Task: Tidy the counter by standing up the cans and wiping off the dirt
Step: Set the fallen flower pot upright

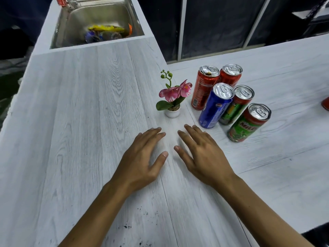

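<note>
Several cans stand upright in a cluster on the white wood-grain counter point(89, 122): a red cola can point(203, 90), a second red can point(229, 75) behind it, a blue Pepsi can point(214, 107), a green can point(235, 107) and a green Milo can point(246, 124). My left hand point(142, 157) and my right hand point(201, 154) lie flat on the counter, palms down, fingers spread, holding nothing, just in front of the cans. Black specks of dirt point(127, 226) are scattered on the counter near my forearms.
A small white pot with a pink artificial orchid point(171, 100) stands left of the cans. A steel sink point(71, 22) at the far left holds wrappers and rubbish. A red object point(325, 103) shows at the right edge, and a red can point(61, 0) beside the tap.
</note>
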`<state>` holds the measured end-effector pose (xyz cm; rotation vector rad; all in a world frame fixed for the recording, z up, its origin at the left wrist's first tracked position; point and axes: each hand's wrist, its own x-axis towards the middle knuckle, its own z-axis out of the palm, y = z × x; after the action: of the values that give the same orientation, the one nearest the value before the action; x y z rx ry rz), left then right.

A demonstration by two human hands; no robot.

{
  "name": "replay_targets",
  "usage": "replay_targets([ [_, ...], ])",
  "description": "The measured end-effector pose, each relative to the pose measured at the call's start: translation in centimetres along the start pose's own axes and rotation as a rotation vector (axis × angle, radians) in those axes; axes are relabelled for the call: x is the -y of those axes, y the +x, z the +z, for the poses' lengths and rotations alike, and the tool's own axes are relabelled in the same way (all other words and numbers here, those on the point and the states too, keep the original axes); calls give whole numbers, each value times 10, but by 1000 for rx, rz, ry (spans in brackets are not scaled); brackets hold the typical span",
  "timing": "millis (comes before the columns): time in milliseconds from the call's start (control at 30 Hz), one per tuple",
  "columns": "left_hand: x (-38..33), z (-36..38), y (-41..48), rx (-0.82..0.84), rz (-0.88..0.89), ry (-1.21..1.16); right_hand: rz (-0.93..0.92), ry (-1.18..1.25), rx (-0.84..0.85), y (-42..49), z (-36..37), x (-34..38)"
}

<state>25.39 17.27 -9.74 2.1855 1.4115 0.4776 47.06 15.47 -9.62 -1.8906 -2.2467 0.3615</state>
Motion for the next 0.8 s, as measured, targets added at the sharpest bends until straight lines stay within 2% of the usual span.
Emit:
replay_targets([
  [600,-38,36,-16,81,116,54,70,-45,-32,-80,-6,-20],
  [800,-48,46,-33,117,212,35,163,-49,-74,-118,2,-17],
])
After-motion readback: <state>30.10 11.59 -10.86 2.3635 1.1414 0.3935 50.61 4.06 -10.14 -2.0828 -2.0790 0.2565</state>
